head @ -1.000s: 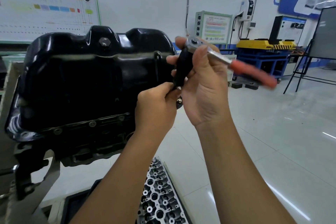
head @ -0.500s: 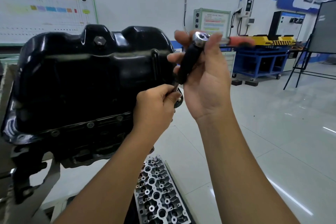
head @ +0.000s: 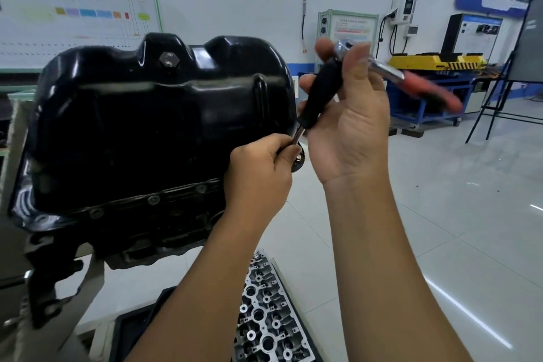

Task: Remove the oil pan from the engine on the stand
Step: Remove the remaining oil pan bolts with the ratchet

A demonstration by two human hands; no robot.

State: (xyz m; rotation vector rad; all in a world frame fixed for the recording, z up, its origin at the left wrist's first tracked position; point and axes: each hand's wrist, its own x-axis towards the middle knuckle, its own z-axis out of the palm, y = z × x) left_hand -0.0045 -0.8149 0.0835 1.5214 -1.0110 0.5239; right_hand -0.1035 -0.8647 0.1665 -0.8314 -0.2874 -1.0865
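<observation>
- The oil pan (head: 158, 129) is bolted to the engine (head: 152, 232) on the stand (head: 88, 279), sump side up and facing me, filling the view from 9 to 11 o'clock. I judge the engine was flipped that way so the flange bolts face outward where a tool can reach them.
- My left hand (head: 258, 173) is curled round the lower end of the extension bar (head: 321, 94), at the pan's corner flange at its 3 o'clock edge. I hold it there to keep the socket seated square on the bolt; the socket itself is hidden by my fingers.
- My right hand (head: 352, 114) is wrapped round the head of the ratchet (head: 382, 67), thumb on one side and fingers over the top, clamped on it. Gripping at the head steadies the joint while the red handle (head: 432, 91) swings; it is blurred, pointing toward 4 o'clock.
- Flange bolts (head: 153, 200) along the pan's lower edge look seated, so I judge the pan is far from free.
- A cylinder head (head: 264, 311) lies on a dark mat on the floor at 6 o'clock, just below my forearms and apart from the work.
- The risk I see is the socket slipping if the bar tilts.
</observation>
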